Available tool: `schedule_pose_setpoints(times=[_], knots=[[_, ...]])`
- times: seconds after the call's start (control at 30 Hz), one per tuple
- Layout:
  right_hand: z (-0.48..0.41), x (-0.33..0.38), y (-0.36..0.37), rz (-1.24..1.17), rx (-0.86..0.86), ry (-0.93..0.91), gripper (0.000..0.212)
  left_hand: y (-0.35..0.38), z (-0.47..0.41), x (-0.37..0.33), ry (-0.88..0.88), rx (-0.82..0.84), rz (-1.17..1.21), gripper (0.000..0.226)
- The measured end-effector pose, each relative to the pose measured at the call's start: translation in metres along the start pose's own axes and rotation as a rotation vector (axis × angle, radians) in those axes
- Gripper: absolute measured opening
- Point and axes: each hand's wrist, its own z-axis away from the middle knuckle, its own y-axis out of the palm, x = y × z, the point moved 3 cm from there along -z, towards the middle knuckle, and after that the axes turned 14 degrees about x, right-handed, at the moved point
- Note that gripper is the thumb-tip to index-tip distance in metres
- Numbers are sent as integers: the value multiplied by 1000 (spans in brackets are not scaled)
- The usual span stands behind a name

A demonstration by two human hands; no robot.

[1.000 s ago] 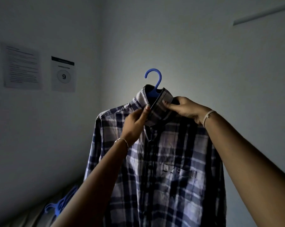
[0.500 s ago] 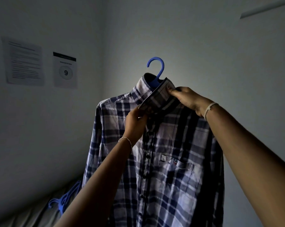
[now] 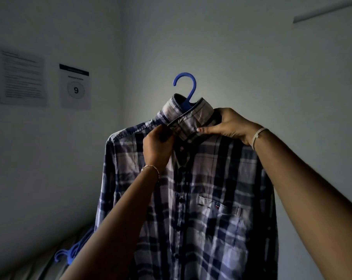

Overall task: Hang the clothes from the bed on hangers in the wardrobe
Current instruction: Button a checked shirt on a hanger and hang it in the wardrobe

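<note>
Open air surrounds the blue hanger hook (image 3: 186, 85) above the collar (image 3: 191, 116), with the wall (image 3: 251, 57) behind. Below, the hanging plaid shirt (image 3: 211, 199) blocks the centre; spare hangers (image 3: 74, 251) lie low at left.

Dim, plain room, bedroom type. Bare pale walls meet in a corner (image 3: 121, 57) just left of the grip on the shirt collar (image 3: 199, 115). Well left of the grip, two sheets stuck up: text notice (image 3: 21, 76), card numbered 9 (image 3: 75, 87). Far below-left, spare blue hangers (image 3: 74, 251) lie on bedding (image 3: 29, 267).
</note>
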Motion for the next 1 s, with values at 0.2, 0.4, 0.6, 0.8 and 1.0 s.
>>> schedule_pose_setpoints(times=[0.2,0.4,0.6,0.8,1.0], knots=[[-8,-12,-9,91,-250,-16,50,1,-1,-8,75,-48,-202,33],[-5,-12,-15,63,-277,-37,38,0,9,-21,195,-164,-407,66],[4,-12,-7,74,-256,-31,52,-12,-29,-65,135,278,-647,74],[15,-15,2,36,-195,-24,50,-29,-38,-60,-11,526,-594,55],[25,-6,24,31,1,-83,34,-44,-14,-53,-13,419,-502,40]])
